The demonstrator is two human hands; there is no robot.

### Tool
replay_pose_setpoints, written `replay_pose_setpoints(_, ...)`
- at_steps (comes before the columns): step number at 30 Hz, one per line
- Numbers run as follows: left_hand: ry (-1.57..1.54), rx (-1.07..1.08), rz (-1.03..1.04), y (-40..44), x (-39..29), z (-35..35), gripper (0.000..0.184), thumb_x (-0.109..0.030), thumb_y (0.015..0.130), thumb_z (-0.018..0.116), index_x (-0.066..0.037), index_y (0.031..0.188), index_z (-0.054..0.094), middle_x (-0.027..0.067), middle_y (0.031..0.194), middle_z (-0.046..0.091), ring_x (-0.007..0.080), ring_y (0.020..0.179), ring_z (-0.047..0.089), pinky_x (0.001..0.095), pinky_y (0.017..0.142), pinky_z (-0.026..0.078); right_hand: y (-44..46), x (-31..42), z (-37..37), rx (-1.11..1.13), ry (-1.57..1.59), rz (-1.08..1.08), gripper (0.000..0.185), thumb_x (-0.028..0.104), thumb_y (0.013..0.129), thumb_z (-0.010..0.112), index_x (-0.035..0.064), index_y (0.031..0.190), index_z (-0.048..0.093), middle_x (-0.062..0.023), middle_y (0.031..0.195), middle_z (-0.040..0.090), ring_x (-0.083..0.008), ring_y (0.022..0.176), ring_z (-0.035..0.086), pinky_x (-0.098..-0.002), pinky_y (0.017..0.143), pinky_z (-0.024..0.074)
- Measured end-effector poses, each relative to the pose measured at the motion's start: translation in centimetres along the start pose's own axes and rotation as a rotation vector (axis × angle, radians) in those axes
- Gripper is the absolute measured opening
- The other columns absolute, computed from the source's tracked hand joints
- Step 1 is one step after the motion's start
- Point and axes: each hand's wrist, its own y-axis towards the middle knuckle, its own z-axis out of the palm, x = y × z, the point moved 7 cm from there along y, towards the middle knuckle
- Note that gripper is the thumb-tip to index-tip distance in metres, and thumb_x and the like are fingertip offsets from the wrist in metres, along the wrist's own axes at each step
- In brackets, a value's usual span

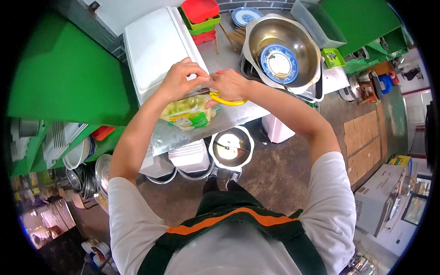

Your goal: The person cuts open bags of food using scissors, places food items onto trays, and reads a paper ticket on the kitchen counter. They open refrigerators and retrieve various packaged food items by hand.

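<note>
Yellow-handled scissors (234, 102) sit in the right hand's (229, 86) grasp, just beyond the printed plastic bag (191, 114) over the steel counter (250, 111). Also beyond the bag, the left hand (182, 79) pinches its fingertips; whether they hold anything, I cannot tell. A metal basin (280, 34) stands farther right of the bag.

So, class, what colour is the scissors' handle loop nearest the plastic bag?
Yellow handle loop, best in the head view.

1 blue-rimmed plate (281, 78) sits in a metal basin (286, 31).
</note>
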Motion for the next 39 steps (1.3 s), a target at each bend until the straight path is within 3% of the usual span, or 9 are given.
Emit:
replay_pose_setpoints(7,-0.029,-0.278,-0.190,-8.4,4.1,-7.7,0.050,-0.009,0.067,0.059,-0.009,0.114,0.043,0.0064,0.104,0.051,0.0182,0.099,0.046,0.0281,0.084,0.035,-1.0,0.1,0.1,-0.086,0.061,0.052,0.058,0.055,0.063,0.054,0.0043,0.090,0.049,-0.0134,0.074,0.051,-0.0310,0.065,0.052,-0.0379,0.055,0.0419)
replay_pose_setpoints(9,0.145,-0.244,-0.256,-13.1,7.7,-7.2,0.049,-0.008,0.067,0.059,-0.006,0.113,0.043,0.0095,0.106,0.050,0.0210,0.101,0.044,0.0278,0.086,0.033,-1.4,0.2,0.1,-0.104,0.091,0.064,0.058,0.055,0.062,0.054,0.0043,0.090,0.049,-0.0134,0.075,0.051,-0.0311,0.065,0.052,-0.0376,0.055,0.0419)
replay_pose_setpoints(13,-0.023,-0.233,-0.535,-16.0,9.0,-2.2,0.044,-0.007,0.068,0.059,-0.003,0.109,0.045,0.0113,0.105,0.050,0.0198,0.101,0.045,0.0269,0.086,0.033,-1.5,0.4,1.3,-0.067,0.122,0.092,0.064,0.059,0.064,0.050,0.0042,0.098,0.046,-0.0180,0.083,0.052,-0.0331,0.071,0.054,-0.0412,0.059,0.0435)
replay_pose_setpoints(15,-0.555,-0.532,-0.579,-16.7,11.9,-0.7,0.037,-0.006,0.071,0.058,-0.003,0.106,0.047,0.0082,0.102,0.051,0.0151,0.096,0.046,0.0250,0.082,0.035,-1.5,1.1,1.5,-0.107,0.138,0.093,0.066,0.059,0.063,0.052,0.0034,0.098,0.046,-0.0189,0.084,0.051,-0.0337,0.072,0.054,-0.0411,0.059,0.0435)
replay_pose_setpoints(18,-0.550,-0.721,-0.342,-15.1,11.3,-0.4,0.025,-0.007,0.074,0.056,-0.004,0.098,0.051,0.0036,0.094,0.052,0.0098,0.086,0.047,0.0222,0.076,0.036,-2.1,1.8,0.9,-0.172,0.086,0.249,0.069,0.056,0.057,0.060,0.0043,0.100,0.045,-0.0153,0.081,0.050,-0.0317,0.074,0.052,-0.0374,0.063,0.0429)
replay_pose_setpoints(20,-0.609,-0.762,-0.395,-15.4,12.2,0.6,0.020,-0.007,0.075,0.055,-0.005,0.095,0.051,0.0019,0.091,0.052,0.0088,0.083,0.047,0.0220,0.074,0.036,-2.3,1.6,0.8,-0.113,0.121,0.426,0.073,0.055,0.054,0.062,0.0051,0.103,0.042,-0.0163,0.084,0.049,-0.0330,0.074,0.052,-0.0389,0.063,0.0427)
replay_pose_setpoints(24,-0.712,-0.938,-0.475,-15.8,12.4,1.7,0.012,-0.011,0.077,0.054,-0.005,0.087,0.050,-0.0003,0.084,0.052,0.0080,0.080,0.047,0.0214,0.072,0.036,-2.9,2.8,0.5,-0.239,0.141,0.417,0.073,0.054,0.054,0.063,0.0053,0.104,0.041,-0.0178,0.082,0.049,-0.0338,0.072,0.052,-0.0399,0.061,0.0427)
replay_pose_setpoints(34,-0.805,-0.907,-0.436,-13.8,10.7,2.4,0.014,-0.010,0.079,0.052,-0.004,0.091,0.049,0.0011,0.084,0.051,0.0088,0.078,0.047,0.0219,0.072,0.037,-4.7,3.2,2.7,-0.223,0.186,0.535,0.069,0.052,0.056,0.063,0.0057,0.102,0.041,-0.0175,0.070,0.052,-0.0338,0.058,0.053,-0.0393,0.049,0.0420)
replay_pose_setpoints(39,-0.770,-0.856,-0.408,-12.7,9.8,2.2,0.011,-0.010,0.077,0.055,-0.005,0.085,0.049,0.0011,0.083,0.051,0.0088,0.077,0.047,0.0214,0.069,0.038,-4.6,4.1,0.5,-0.421,0.159,0.538,0.069,0.056,0.058,0.060,0.0046,0.101,0.041,-0.0189,0.070,0.053,-0.0338,0.058,0.054,-0.0405,0.049,0.0431)
